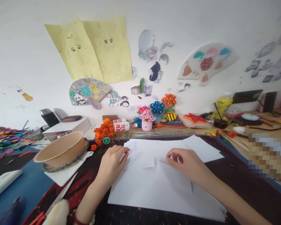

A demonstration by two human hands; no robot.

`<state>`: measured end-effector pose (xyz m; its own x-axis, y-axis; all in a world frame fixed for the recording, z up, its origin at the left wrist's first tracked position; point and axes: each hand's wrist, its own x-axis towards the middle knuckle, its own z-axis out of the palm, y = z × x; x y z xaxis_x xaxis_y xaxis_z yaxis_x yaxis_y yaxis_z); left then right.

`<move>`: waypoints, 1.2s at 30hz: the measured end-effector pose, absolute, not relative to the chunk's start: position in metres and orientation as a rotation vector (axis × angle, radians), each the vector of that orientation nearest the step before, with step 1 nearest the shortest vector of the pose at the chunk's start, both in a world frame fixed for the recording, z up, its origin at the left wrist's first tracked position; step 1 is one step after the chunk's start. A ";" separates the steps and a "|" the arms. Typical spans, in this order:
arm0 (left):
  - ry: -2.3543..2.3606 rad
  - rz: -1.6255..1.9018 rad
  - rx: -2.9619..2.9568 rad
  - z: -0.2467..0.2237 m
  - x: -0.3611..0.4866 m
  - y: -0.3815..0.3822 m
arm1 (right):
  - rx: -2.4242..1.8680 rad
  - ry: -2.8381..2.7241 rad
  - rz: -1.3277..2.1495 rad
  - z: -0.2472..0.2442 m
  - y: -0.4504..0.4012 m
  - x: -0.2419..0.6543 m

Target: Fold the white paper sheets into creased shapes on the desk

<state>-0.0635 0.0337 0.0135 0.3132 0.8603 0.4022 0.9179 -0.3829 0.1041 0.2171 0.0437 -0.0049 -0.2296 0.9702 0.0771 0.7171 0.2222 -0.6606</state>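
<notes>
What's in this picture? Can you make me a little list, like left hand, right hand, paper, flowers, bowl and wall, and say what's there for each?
Left hand: fingers curled, at the paper's left side; touch unclear
Right hand: thumb and fingertips bent close together, over the paper's right side; grip unclear
White paper: overlapping sheets on a dark mat
Potted flowers: pink, blue and orange, behind the paper
Bowl: peach-coloured, left of the left hand
Wall: yellow drawings, two fan shapes
</notes>
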 end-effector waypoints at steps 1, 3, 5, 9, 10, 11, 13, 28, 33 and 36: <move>-1.615 -0.584 -2.463 0.012 -0.058 0.031 | -1.554 -2.039 0.705 -0.006 0.043 0.217; -1.505 -0.525 -2.555 0.009 -0.044 0.026 | -1.557 -2.080 0.726 -0.007 0.042 0.215; -1.403 -0.463 -2.599 0.004 -0.029 0.021 | -1.551 -2.113 0.756 -0.010 0.040 0.214; -1.323 -0.300 -2.584 -0.005 -0.010 0.017 | -1.520 -2.172 0.804 -0.018 0.038 0.214; -1.302 -0.273 -2.578 -0.007 -0.008 0.018 | -1.518 -2.180 0.805 -0.019 0.039 0.214; -1.274 -0.261 -2.570 -0.009 -0.007 0.019 | -1.516 -2.180 0.804 -0.021 0.040 0.214; -1.207 -0.271 -2.555 -0.012 -0.007 0.020 | -1.513 -2.162 0.799 -0.022 0.042 0.214; -2.240 -2.267 -2.323 0.006 -0.020 0.020 | -1.497 -1.844 0.870 -0.021 0.049 0.224; -2.314 -2.584 -2.293 0.015 -0.016 0.015 | -1.457 -1.742 0.644 -0.020 0.052 0.224; -2.281 -2.514 -2.584 0.019 -0.007 0.007 | -1.313 -1.754 0.795 -0.013 0.048 0.217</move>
<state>-0.0072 0.0073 0.0187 0.0939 0.9952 0.0286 -0.0681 -0.0222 0.9974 0.2165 0.0484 -0.0135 -0.1527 0.9633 0.2207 0.4689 0.2672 -0.8419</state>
